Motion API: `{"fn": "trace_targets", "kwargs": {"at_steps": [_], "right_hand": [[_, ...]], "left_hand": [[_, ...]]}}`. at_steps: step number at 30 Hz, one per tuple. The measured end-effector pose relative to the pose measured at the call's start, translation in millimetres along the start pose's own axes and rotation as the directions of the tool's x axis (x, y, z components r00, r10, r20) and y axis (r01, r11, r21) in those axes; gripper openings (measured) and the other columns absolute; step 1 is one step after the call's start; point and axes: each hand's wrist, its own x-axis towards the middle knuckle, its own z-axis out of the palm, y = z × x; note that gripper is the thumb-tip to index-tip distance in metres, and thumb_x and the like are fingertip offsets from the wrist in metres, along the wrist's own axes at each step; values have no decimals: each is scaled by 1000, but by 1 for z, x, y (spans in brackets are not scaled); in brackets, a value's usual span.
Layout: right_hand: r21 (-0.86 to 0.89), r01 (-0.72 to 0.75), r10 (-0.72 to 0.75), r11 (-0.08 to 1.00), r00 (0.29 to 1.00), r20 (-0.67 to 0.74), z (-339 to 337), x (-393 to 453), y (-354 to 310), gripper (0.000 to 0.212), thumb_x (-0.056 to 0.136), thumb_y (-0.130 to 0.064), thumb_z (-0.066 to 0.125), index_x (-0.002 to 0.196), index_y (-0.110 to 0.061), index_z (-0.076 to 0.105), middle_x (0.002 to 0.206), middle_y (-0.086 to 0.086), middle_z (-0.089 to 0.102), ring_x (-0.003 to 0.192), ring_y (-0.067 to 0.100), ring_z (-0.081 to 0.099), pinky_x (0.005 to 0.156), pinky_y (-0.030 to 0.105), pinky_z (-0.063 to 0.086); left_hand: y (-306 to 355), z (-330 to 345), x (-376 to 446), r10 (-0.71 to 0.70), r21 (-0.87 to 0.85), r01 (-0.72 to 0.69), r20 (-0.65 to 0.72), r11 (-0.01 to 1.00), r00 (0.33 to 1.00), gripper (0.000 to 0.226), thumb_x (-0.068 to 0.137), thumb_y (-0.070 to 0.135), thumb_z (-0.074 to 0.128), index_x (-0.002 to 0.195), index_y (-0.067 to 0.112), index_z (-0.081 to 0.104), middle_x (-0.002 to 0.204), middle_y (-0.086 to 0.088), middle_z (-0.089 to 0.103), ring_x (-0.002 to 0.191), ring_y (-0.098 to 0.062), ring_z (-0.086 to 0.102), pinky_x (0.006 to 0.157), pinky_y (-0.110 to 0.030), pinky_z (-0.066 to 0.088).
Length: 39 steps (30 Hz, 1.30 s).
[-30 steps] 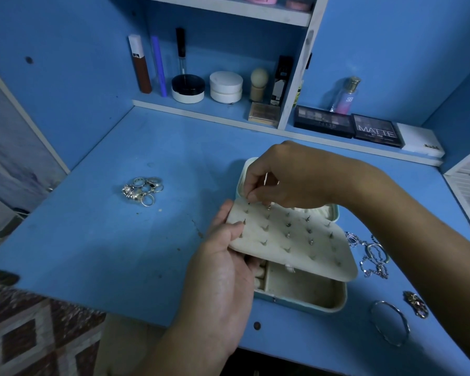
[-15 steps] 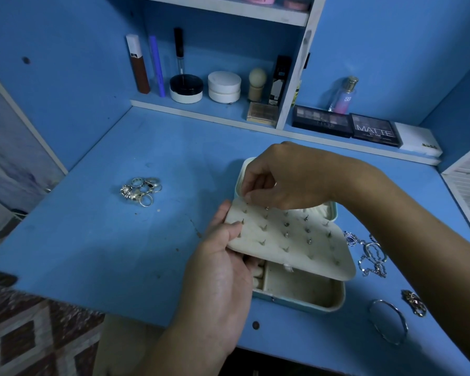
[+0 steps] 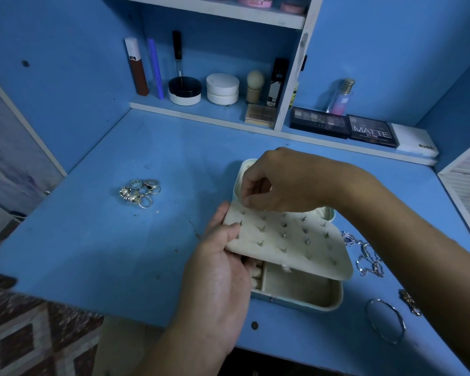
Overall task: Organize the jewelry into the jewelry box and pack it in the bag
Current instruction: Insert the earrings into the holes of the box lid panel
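Jewelry box (image 3: 296,293) lay open at the desk's (image 3: 92,240) six o'clock edge.
Left hand (image 3: 220,270) gripped the earring panel (image 3: 288,242) at nine o'clock; right hand (image 3: 280,183) pinched at its twelve o'clock edge; rings (image 3: 140,191) lay well apart at ten.

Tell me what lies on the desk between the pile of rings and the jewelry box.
In the head view, only bare blue desk separates the pile of rings from the jewelry box, apart from the left hand holding the earring panel.

dim, blue cast | soft shadows | wide-angle bowing at edges | slightly soft
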Motion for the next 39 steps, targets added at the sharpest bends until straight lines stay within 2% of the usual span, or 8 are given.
{"fn": "trace_targets", "kwargs": {"at_steps": [6, 14, 19, 23, 28, 33, 36, 39], "right_hand": [[139, 23, -9, 990, 995, -100, 4, -9, 11, 8, 89, -31, 68, 93, -35, 73, 82, -20, 70, 82, -1, 65, 80, 24, 54], [425, 112, 28, 898, 951, -309, -9, -66, 37, 9, 91, -27, 68, 87, -21, 73, 87, -7, 74, 83, 9, 69, 71, 14, 50], [530, 177, 38, 829, 929, -369, -4, -95, 48, 25, 83, -41, 65, 90, -19, 73, 86, 1, 74, 77, 13, 67, 69, 23, 52], [564, 192, 98, 803, 891, -443, 5, -97, 58, 25, 85, -47, 66, 93, -24, 72, 89, 0, 74, 82, 13, 67, 73, 27, 54], [568, 165, 193, 806, 834, -517, 11, -85, 71, 9, 96, -25, 63, 93, -24, 72, 85, -10, 72, 75, 6, 62, 70, 27, 48], [573, 100, 286, 814, 789, -544, 14, -73, 78, 12, 98, -28, 60, 95, -25, 72, 84, -22, 69, 79, -4, 60, 65, 7, 42], [573, 35, 352, 818, 758, -549, 19, -65, 84, 15, 99, -35, 58, 97, -30, 72, 91, -17, 70, 88, 1, 62, 72, 15, 46], [563, -45, 404, 825, 744, -532, 25, -55, 91, 17, 100, -39, 54, 100, -32, 69, 93, -13, 70, 88, 6, 62, 78, 25, 49]], "left_hand": [[1, 3, -2, 13, -14, -13, -10, 1000, 1000, 37, 97, 6, 43, 125, 20, 61, 111, -4, 75, 111, -19, 67, 99, -38, 49], [5, 9, -8, 89, 56, -93, 71, 994, 993, 21, 97, 28, 48, 106, 18, 64, 103, -2, 75, 112, -20, 67, 102, -44, 47], [11, 11, -3, 94, 168, -110, 103, 980, 990, 36, 98, 36, 43, 132, 27, 54, 127, -7, 67, 120, -16, 62, 106, -42, 41], [15, 16, 2, 83, 255, -110, 113, 961, 990, 32, 100, 34, 44, 128, 29, 57, 132, -7, 63, 124, -16, 58, 106, -41, 41], [22, 15, 7, 72, 359, -119, 141, 926, 987, 31, 101, 28, 44, 130, 27, 55, 132, -8, 63, 120, -15, 61, 102, -40, 45], [40, 10, 13, 62, 693, -262, 299, 672, 952, 38, 95, 35, 59, 132, 39, 47, 122, 4, 68, 106, -6, 68, 89, -35, 53], [51, 15, 23, 268, 782, -458, 375, 422, 888, 25, 99, 32, 55, 123, 40, 53, 94, 10, 75, 86, -5, 71, 77, -33, 53], [58, 22, 58, 446, 785, -603, 493, 141, 747, 16, 97, 29, 56, 111, 35, 63, 94, 12, 70, 85, 2, 64, 83, -18, 48]]}}
